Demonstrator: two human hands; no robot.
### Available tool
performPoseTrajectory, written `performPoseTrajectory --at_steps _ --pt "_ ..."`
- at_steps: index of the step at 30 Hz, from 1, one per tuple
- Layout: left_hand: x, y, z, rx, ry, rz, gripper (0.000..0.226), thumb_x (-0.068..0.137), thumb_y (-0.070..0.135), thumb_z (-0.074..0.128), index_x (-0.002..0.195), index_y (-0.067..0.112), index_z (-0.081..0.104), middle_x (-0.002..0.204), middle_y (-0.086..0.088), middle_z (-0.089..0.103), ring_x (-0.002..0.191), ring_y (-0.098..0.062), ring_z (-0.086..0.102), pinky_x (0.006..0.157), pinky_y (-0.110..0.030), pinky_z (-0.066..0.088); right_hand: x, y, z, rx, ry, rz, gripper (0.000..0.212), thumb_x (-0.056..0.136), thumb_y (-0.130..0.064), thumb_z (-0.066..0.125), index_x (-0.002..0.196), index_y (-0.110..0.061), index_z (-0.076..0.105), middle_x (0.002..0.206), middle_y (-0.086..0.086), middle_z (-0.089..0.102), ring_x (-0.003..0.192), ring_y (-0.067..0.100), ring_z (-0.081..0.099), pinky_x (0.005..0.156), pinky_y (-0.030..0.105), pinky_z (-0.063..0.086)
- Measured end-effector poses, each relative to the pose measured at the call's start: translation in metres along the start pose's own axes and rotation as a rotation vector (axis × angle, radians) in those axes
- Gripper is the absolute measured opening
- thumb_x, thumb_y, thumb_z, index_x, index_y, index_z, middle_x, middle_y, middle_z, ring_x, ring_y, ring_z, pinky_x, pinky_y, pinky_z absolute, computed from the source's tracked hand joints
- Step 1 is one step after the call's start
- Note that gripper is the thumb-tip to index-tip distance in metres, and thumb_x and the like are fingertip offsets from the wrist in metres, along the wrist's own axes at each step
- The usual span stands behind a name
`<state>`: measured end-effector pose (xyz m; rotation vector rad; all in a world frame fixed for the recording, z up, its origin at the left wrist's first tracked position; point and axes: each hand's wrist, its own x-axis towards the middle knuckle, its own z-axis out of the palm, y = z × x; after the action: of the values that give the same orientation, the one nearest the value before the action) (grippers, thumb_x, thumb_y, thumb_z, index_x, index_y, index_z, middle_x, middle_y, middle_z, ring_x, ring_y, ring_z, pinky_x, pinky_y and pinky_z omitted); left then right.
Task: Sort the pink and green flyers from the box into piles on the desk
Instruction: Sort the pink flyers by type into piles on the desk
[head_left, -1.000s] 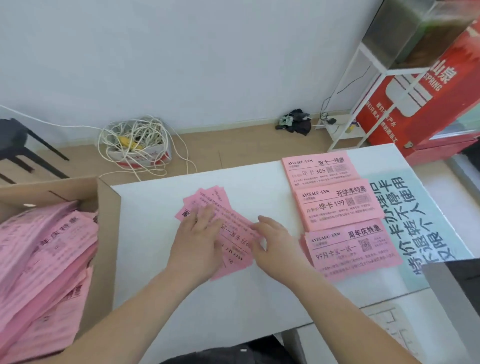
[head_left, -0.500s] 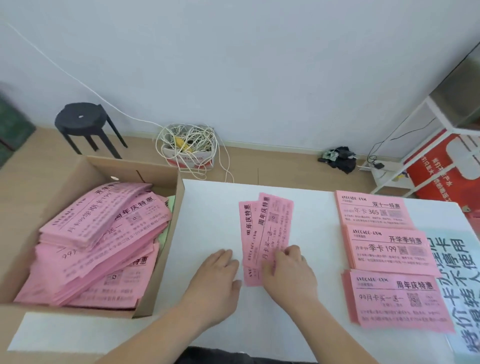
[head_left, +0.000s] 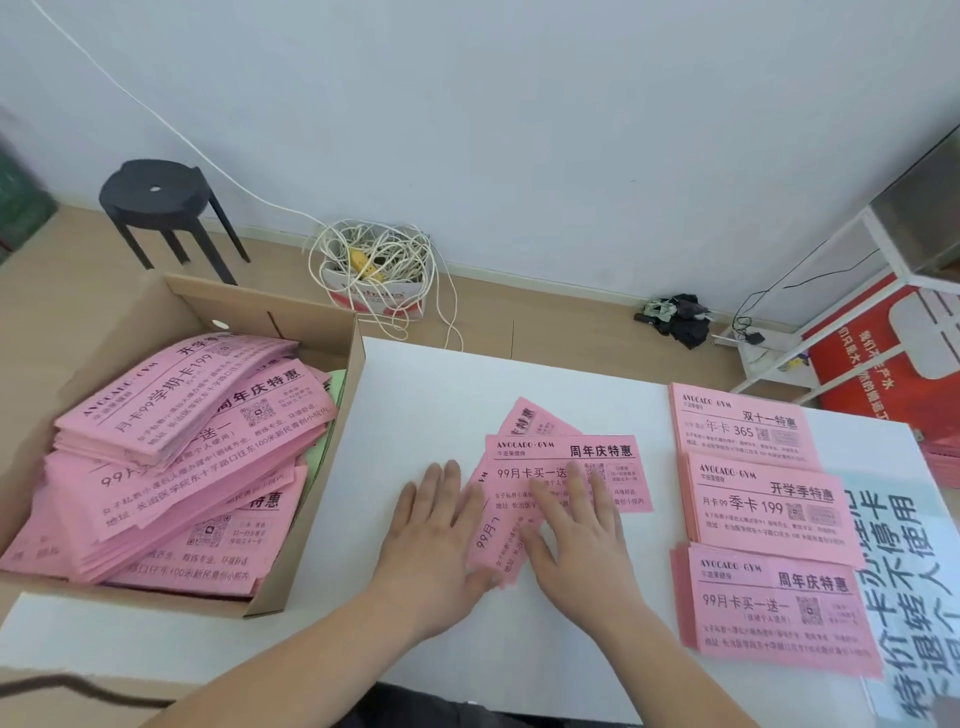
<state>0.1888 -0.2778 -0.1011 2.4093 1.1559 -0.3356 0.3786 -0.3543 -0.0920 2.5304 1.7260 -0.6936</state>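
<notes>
Change in flyers: half a second ago the loose pink flyers (head_left: 566, 470) lay lengthwise, pointing away from the person in a narrow overlap. Now they are fanned out, and the top one is turned sideways so its print reads level.
Change in hands: the left hand (head_left: 431, 525) was lying on the bare desk (head_left: 519, 384) beside the flyers and has come up against their left edge. The right hand (head_left: 576, 525) has shifted from the flyers' near end onto the top sheet.
Left hand: flat, palm down, fingers straight and slightly apart on the desk. The thumb tip touches the fan's lower corner. It holds nothing.
Right hand: flat and spread, with the fingers pressing on the top flyer and the thumb on the sheet beneath. Nothing is pinched.
Loose flyers: in the middle of the desk, under and between the two hands.
Box (head_left: 311, 467): on the left with its corner on the desk, heaped with pink flyers. A green flyer (head_left: 335, 382) peeks out by the right wall.
Sorted piles: three pink stacks in a column on the right, far (head_left: 743, 426), middle (head_left: 769, 512) and near (head_left: 779, 608). They are well apart from the hands.
</notes>
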Motion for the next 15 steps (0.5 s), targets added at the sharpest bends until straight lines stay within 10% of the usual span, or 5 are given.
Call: performPoseTrajectory --at_steps 6,11,15 --pt "0.012 -0.031 -0.031 -0.129 0.125 -0.115 0.079 0.096 0.024 0.047 0.163 0.029 0.006 0.171 -0.002 -0.013 0.157 -0.028 -0.009 0.129 -0.041 0.004 0.002 0.001 0.000 -0.057 -0.082 0.018 0.069 0.094 -0.075 0.022 0.159 -0.052 0.013 0.171 -0.005 -0.012 0.157 0.029 -0.012 0.127 0.045 -0.002" --pt "0.010 -0.037 -0.035 -0.358 0.186 -0.277 0.063 0.093 0.046 0.062 0.147 0.023 0.041 0.146 0.004 0.037 0.134 -0.022 0.033 0.110 -0.038 0.039 -0.007 -0.017 0.001 -0.123 -0.040 0.012 0.058 0.096 -0.069 0.034 0.153 -0.053 0.031 0.152 -0.002 0.033 0.132 0.029 0.032 0.115 0.046 0.030" --pt "0.011 -0.037 -0.029 -0.351 0.170 -0.297 0.061 0.083 0.049 0.073 0.135 0.030 0.048 0.126 0.005 0.038 0.120 -0.021 0.039 0.099 -0.035 0.045 -0.015 -0.029 0.012 -0.090 0.045 -0.043 0.057 0.089 -0.070 0.037 0.139 -0.047 0.055 0.114 -0.002 0.050 0.107 0.027 0.046 0.101 0.046 0.045"
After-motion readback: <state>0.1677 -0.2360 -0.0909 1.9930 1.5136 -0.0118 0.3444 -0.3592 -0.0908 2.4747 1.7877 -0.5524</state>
